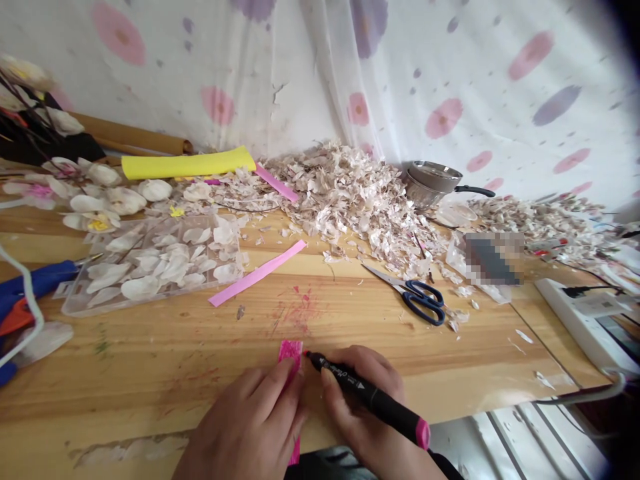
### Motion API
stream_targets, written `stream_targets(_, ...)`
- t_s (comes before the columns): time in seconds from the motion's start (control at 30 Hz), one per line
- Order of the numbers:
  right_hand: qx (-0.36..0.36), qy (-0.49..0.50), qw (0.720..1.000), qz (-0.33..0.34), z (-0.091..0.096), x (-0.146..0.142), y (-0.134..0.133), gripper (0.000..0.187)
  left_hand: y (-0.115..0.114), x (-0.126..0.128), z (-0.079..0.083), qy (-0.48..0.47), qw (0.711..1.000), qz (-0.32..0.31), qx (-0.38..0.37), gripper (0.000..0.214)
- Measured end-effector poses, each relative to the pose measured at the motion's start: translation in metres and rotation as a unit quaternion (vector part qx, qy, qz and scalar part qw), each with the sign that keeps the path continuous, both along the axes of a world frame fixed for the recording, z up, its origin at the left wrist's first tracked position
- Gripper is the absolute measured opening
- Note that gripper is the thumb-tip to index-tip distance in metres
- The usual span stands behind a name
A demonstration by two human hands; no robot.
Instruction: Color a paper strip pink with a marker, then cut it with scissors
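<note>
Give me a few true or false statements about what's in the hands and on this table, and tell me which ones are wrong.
The right hand holds a black marker. True.

The left hand holds the scissors. False: the scissors lie on the table, and the left hand is on a bright pink strip.

A clear plastic tray holds white petals. True.

The yellow strip lies on the power strip. False: it lies toward the table's far side, beyond the tray.

The scissors have blue handles. True.
</note>
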State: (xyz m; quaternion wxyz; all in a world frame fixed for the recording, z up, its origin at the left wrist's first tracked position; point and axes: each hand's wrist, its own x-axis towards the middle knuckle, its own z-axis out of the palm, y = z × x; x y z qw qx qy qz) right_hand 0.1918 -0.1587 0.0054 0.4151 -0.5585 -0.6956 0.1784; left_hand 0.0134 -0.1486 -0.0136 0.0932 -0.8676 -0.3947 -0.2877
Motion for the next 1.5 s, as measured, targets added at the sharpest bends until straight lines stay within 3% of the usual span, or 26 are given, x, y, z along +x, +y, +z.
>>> stream_targets(0.27, -0.018, 0.009, 0.999, 0.043, 0.0025, -0.0018, 0.0031, 0.006, 0.0024, -0.0044, -0.0035, 0.015, 0.999, -0.043, -0.002, 0.039)
stream_targets(0.53, -0.01, 0.012, 0.999, 0.043, -0.0047, -0.0007, 0.002, 0.003, 0.0002, -0.0005, 0.0023, 0.0, 1.0, -0.008, -0.016, 0.049)
stream_targets(0.73, -0.016, 0.007, 0.999, 0.029, -0.0053, 0.0001, 0.0028, 0.003, 0.0015, 0.0016, 0.0042, -0.023, 1.0, -0.009, -0.017, 0.045)
stream_targets(0.9, -0.003, 0.012, 0.998, 0.056, -0.0039, -0.0003, 0.0026, 0.005, 0.0007, 0.0006, 0.0012, -0.022, 0.999, -0.02, -0.017, 0.044)
stream_targets(1.03, -0.005, 0.007, 1.0, 0.025, -0.0033, -0.002, 0.0027, 0.004, 0.0004, -0.0002, 0.0003, -0.013, 0.999, -0.018, -0.024, 0.042)
stream_targets(1.17, 0.0, 0.005, 0.999, 0.051, -0.0027, -0.0024, 0.0028, 0.003, -0.0003, -0.0003, 0.0009, -0.003, 1.0, -0.014, -0.027, 0.047)
stream_targets(1.37, -0.011, 0.01, 1.0, 0.025, -0.0061, -0.0032, 0.0047, 0.003, -0.0007, 0.0002, 0.0003, -0.002, 0.999, -0.012, -0.031, 0.044)
stream_targets(1.5, 0.015, 0.002, 0.999, 0.049, -0.0063, -0.0023, 0.0021, 0.012, 0.0001, 0.0, -0.001, 0.003, 0.999, -0.021, -0.032, 0.044)
